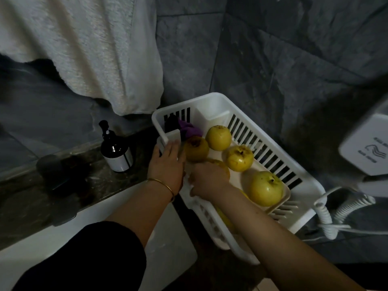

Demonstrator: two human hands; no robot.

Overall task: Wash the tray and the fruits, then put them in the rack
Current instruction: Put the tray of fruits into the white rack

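A white slatted rack [310, 183] stands on the dark counter by the wall. Inside it lies a white tray [282, 201] carrying several yellow fruits, among them one at the front right [265, 189], one in the middle [239, 158] and one at the back [218, 138]. A darker, bruised fruit [196, 148] sits at the tray's left. My left hand [168, 162] rests with straight fingers on the rack's left rim. My right hand [206, 182] curls its fingers over the tray's left edge, partly hiding another fruit [220, 164]. One more fruit [225, 218] shows under my right forearm.
A purple cloth [190, 129] lies in the rack's back compartment. A dark pump bottle [116, 152] stands left of the rack. A white towel [88, 49] hangs above. The white sink [63, 238] is at the lower left. A white wall unit [365, 150] with a coiled cord [326, 217] is on the right.
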